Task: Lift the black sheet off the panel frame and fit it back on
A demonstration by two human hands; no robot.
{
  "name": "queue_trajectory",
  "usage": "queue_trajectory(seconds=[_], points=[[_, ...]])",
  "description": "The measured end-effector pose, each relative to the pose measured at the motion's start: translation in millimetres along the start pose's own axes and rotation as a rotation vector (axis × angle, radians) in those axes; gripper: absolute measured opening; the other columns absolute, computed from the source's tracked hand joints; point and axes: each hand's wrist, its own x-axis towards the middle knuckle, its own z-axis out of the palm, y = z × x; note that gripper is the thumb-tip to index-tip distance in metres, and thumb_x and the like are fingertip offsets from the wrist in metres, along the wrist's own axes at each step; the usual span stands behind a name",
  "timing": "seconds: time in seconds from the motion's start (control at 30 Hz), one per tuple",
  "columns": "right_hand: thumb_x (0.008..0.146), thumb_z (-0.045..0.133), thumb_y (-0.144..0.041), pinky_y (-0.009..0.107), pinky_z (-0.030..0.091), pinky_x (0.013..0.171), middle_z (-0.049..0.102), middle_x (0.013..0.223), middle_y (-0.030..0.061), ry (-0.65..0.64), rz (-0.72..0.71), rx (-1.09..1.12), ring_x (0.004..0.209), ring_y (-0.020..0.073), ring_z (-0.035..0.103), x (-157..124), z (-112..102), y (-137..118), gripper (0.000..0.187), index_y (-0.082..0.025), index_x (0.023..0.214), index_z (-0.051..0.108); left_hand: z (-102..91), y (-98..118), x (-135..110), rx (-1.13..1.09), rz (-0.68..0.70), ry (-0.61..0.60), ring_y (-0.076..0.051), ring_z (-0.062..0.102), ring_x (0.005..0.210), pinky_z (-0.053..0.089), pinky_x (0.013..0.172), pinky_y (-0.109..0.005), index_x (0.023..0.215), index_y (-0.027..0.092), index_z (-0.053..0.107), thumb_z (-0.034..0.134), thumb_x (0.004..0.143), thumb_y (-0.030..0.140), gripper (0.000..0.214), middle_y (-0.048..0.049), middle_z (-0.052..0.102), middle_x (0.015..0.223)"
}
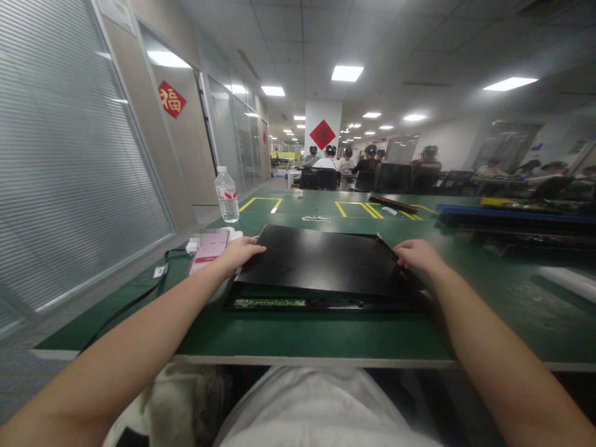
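Observation:
A flat, glossy black panel (321,254), which looks like a display screen, lies slightly askew over a shallow black frame (372,303). Along the near side of the frame, a green circuit board (270,303) shows in the gap below the panel. My left hand (242,253) is closed on the panel's left edge, thumb on top and the other fingers hidden beneath. At the right side, my right hand (419,256) has its fingers curled and pinched on the frame's edge. Its fingertips are partly hidden against the dark rim.
Left on the green table (288,335) are a water bottle (227,195), a phone (208,251) and a black cable (139,292). Long dark strips (503,217) lie at right, near a white roll-like object (570,282). A dark bar (393,203) lies farther back. Several people sit beyond.

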Motion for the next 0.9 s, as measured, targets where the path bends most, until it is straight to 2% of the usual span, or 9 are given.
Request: queue_trajectory(seconds=[0.27, 0.5, 0.7, 0.9], points=[[0.080, 0.056, -0.030, 0.022, 0.046, 0.057, 0.072, 0.066, 0.0026, 0.026, -0.029, -0.010, 0.055, 0.0138, 0.064, -6.0, -2.5, -3.1, 0.027, -0.018, 0.097, 0.074, 1.8, 2.0, -1.3, 0.014, 0.008, 0.045, -0.024, 0.069, 0.064, 0.051, 0.060, -0.032, 0.083, 0.015, 0.071, 0.086, 0.043, 0.041, 0.051, -0.0061, 0.074, 0.069], [0.081, 0.056, -0.029, 0.023, 0.046, 0.058, 0.072, 0.066, 0.0027, 0.027, -0.040, -0.011, 0.055, 0.0140, 0.064, -6.1, -2.0, -2.8, 0.026, -0.018, 0.096, 0.074, -0.7, 4.6, -1.5, -0.032, 0.029, 0.064, -0.027, 0.071, 0.077, 0.053, 0.073, -0.034, 0.085, 0.016, 0.074, 0.087, 0.042, 0.038, 0.050, -0.0078, 0.077, 0.080], [0.081, 0.057, -0.029, 0.023, 0.046, 0.056, 0.072, 0.066, 0.0034, 0.015, -0.027, 0.027, 0.053, 0.0134, 0.063, -3.3, -1.1, -0.9, 0.026, -0.017, 0.096, 0.074, -2.3, 8.1, -4.0, 0.027, 0.066, 0.091, -0.029, 0.071, 0.088, 0.053, 0.079, -0.035, 0.087, 0.016, 0.077, 0.086, 0.045, 0.037, 0.048, -0.0093, 0.078, 0.090], [0.081, 0.058, -0.028, 0.022, 0.046, 0.055, 0.071, 0.064, 0.0041, 0.013, -0.034, 0.075, 0.052, 0.0135, 0.063, 0.3, 0.6, 2.8, 0.027, -0.015, 0.098, 0.074, -5.1, 7.8, -5.4, 0.227, 0.076, 0.101, -0.027, 0.070, 0.079, 0.052, 0.070, -0.033, 0.087, 0.017, 0.076, 0.084, 0.052, 0.038, 0.041, -0.0063, 0.076, 0.078]])
